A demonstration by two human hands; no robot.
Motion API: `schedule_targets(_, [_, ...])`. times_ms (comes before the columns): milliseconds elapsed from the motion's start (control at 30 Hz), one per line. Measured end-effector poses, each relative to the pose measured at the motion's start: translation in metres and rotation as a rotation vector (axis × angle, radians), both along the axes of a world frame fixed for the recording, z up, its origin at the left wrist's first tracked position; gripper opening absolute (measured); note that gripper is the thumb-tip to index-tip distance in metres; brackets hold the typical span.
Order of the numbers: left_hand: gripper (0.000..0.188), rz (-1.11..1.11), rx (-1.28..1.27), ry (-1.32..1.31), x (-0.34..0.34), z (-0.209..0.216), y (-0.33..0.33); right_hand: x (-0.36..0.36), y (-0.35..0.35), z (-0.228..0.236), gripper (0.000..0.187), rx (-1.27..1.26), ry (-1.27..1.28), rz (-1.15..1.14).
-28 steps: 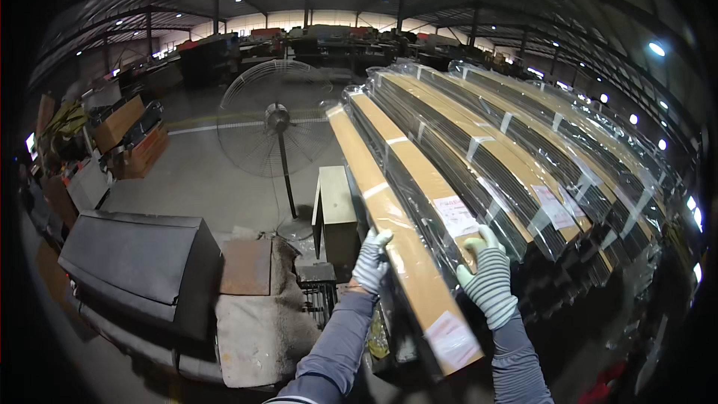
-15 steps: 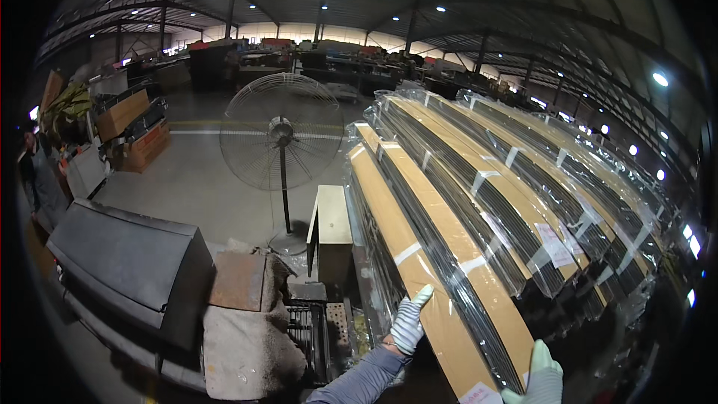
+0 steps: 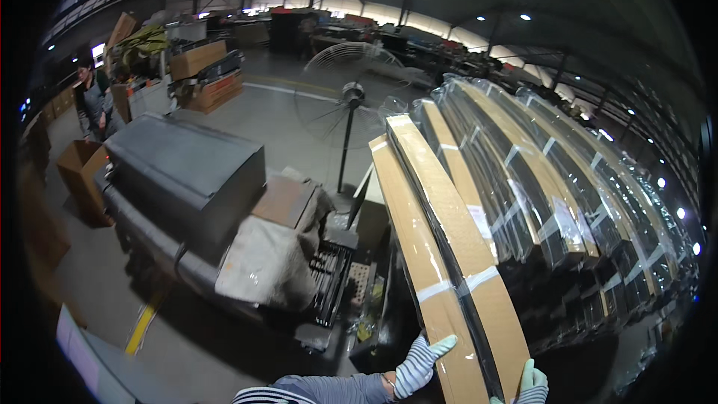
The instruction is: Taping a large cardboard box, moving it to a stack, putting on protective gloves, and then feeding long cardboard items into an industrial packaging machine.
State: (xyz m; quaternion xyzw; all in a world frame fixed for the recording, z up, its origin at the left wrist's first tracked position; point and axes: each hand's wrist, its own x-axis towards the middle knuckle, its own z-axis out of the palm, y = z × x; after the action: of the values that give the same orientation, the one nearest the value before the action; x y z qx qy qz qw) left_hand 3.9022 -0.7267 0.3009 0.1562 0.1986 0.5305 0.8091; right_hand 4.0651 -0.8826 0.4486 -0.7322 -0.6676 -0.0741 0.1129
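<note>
A long bundle (image 3: 423, 254) lies between my hands, running away from me. It has two brown cardboard faces with a dark band between them, clear film around it and white tape across. My left hand (image 3: 419, 365), in a striped glove with pale fingertips, grips its left edge, thumb on top. My right hand (image 3: 532, 383), gloved alike, closes on the right edge near the close end and is partly cut off by the lower frame edge. Right of the bundle stands a stack of similar film-wrapped bundles (image 3: 516, 142).
To the left stands a machine with a dark grey cover (image 3: 187, 157), a pale cloth (image 3: 262, 262) draped at its end. Beyond it is a pedestal fan (image 3: 351, 93). An open cardboard box (image 3: 82, 179) and a person (image 3: 93, 101) are at far left.
The view has turned left. The bundle in my hands has come nearer and swung away from the stack, so its far end stands apart from the others. Both hands keep their grip.
</note>
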Motion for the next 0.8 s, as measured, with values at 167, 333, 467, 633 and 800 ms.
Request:
schedule_targets(167, [0.060, 0.024, 0.007, 0.131, 0.020, -0.020, -0.076, 0.029, -0.040, -0.006, 0.089, -0.052, -0.014, 0.106])
schedule_targets(333, [0.049, -0.004, -0.148, 0.033, 0.011, -0.044, -0.116, 0.046, -0.048, -0.038, 0.085, -0.250, 0.104, 0.158])
schedule_targets(467, [0.046, -0.184, -0.435, -0.124, 0.004, -0.091, -0.131, 0.067, -0.040, -0.084, 0.075, -0.338, 0.013, 0.279])
schedule_targets(633, [0.046, -0.252, -0.623, -0.207, -0.008, -0.112, -0.128, 0.078, -0.016, -0.105, 0.077, -0.291, 0.018, 0.454])
schedule_targets(800, [0.047, -0.222, -0.594, -0.210, -0.027, -0.113, -0.107, 0.064, 0.019, -0.111, 0.076, -0.353, 0.175, 0.466])
